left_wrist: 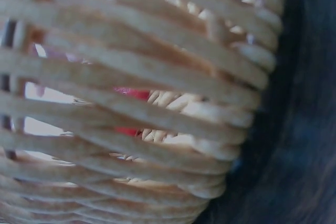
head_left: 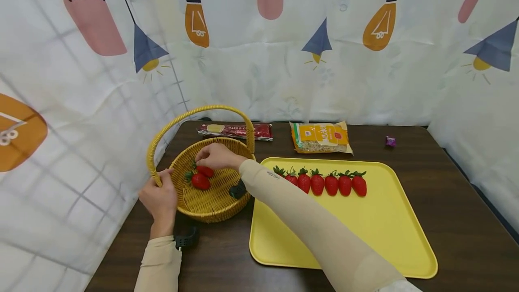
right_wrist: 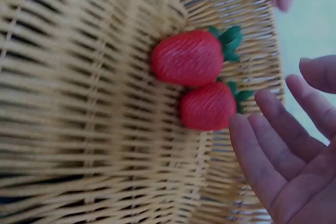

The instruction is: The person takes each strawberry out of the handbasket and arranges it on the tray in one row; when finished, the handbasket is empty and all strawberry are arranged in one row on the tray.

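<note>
Two red strawberries with green leaves, one strawberry [head_left: 200, 181] and another strawberry [right_wrist: 209, 106], lie side by side in a yellow wicker basket [head_left: 211, 213] with a tall arched handle. My right hand [head_left: 217, 156] reaches over the basket. In the right wrist view its fingers are spread, nothing lies between them, and one fingertip is right at the lower strawberry. My left hand [head_left: 163, 195] grips the basket's left side where the handle meets the rim. Woven strands fill the left wrist view, with red showing through the gaps.
Right of the basket lies a yellow tray [head_left: 365, 238] bearing a row of several strawberries [head_left: 331, 184], partly behind my right forearm. Along the back are a dark red snack packet [head_left: 259, 131], a yellow food bag [head_left: 322, 138] and a small purple wrapped piece [head_left: 390, 141].
</note>
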A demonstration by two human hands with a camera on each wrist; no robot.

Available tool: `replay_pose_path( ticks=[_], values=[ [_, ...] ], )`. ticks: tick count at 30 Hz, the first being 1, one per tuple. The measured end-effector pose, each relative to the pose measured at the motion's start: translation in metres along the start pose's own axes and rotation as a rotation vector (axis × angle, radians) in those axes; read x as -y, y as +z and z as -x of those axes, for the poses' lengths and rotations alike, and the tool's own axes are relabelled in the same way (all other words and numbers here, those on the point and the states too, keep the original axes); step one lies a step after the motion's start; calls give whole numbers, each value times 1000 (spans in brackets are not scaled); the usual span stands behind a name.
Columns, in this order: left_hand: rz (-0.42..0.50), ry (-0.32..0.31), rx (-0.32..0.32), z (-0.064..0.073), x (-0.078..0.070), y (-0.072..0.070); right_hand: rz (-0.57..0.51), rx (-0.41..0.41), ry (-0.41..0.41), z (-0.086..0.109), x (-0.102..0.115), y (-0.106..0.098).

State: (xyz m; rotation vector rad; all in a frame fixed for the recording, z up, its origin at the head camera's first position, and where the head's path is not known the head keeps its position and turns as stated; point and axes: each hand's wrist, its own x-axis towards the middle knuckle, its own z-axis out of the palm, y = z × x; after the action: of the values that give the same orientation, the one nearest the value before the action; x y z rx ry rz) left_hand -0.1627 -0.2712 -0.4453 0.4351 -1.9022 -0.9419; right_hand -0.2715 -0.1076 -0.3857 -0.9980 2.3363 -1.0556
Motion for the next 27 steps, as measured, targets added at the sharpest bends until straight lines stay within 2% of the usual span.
replay_pose_path(
  ticks=[3,7,11,15,19,27],
  values=[
    [7,-1,1,0,-1,-1,7,26,15,-2,-6,2],
    [3,-4,8,0,-1,-2,-70,62,44,-4,-11,3],
    [-5,-12,4,1,0,-4,-129,140,40,-7,-12,8],
    [-6,-7,9,1,-1,-4,-64,220,17,-11,-13,16],
    [-13,4,16,2,-2,-3,34,259,-25,-13,-11,24],
    [11,-2,12,2,-2,-3,13,323,-47,-14,-14,30]
  ],
)
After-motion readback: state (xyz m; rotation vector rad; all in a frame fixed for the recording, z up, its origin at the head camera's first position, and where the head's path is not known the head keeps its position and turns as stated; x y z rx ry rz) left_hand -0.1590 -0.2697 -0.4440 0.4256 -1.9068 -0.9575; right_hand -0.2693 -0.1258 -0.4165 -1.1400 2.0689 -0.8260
